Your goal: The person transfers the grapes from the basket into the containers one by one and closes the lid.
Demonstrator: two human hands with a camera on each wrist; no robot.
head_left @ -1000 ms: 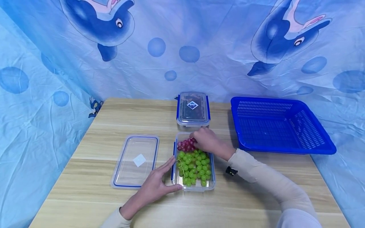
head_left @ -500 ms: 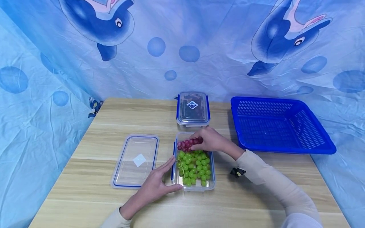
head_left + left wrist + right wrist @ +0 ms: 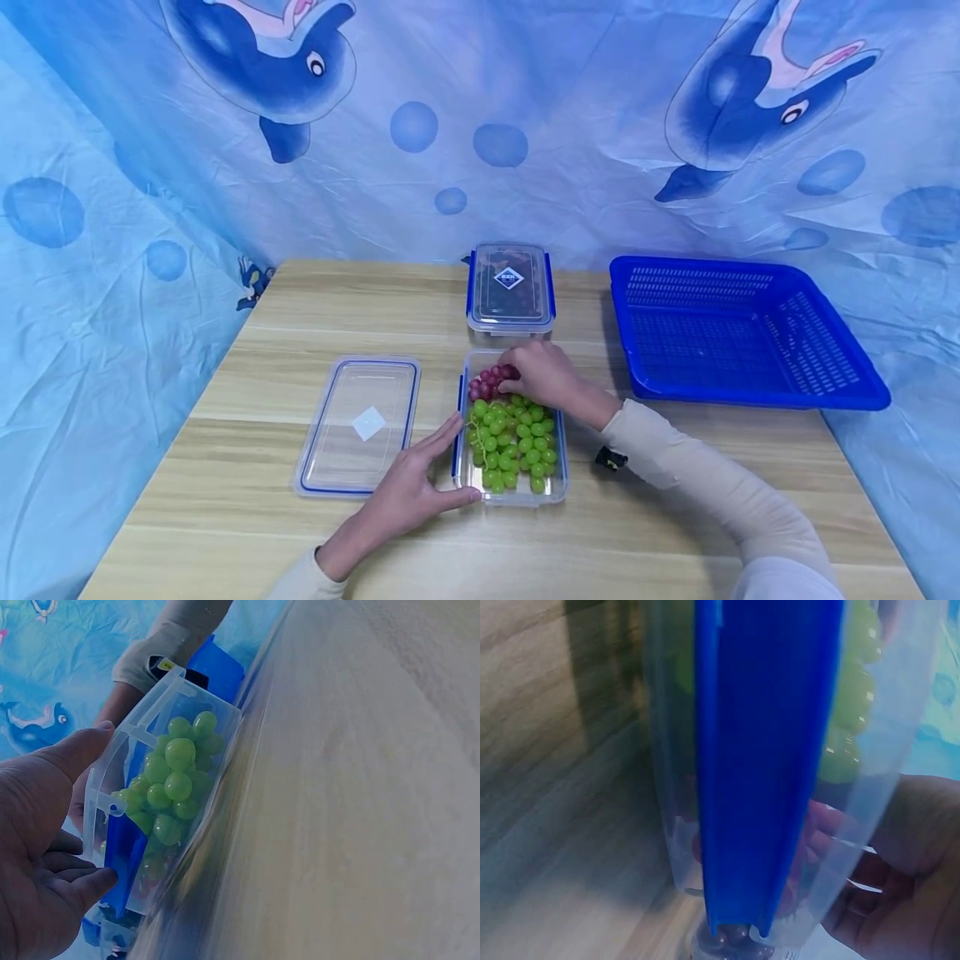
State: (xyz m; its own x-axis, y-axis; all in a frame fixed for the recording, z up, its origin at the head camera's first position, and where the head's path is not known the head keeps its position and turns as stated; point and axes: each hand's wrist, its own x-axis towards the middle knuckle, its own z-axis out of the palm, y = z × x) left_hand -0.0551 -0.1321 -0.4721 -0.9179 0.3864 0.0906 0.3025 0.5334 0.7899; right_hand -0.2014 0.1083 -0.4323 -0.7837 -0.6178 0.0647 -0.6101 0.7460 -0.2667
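Right hand (image 3: 546,377) grasps red grapes (image 3: 489,383) at far end of container (image 3: 551,492); left hand (image 3: 408,492), fingers relaxed, rests vs. container's left wall.

An open box (image 3: 557,492) is standing on the bench (image 3: 225,517), with grapes (image 3: 513,437) lying in it. Its lid (image 3: 360,425) is lying just left of it. A closed box (image 3: 510,287) is sitting behind it, and a basket (image 3: 742,333) is resting to the right.
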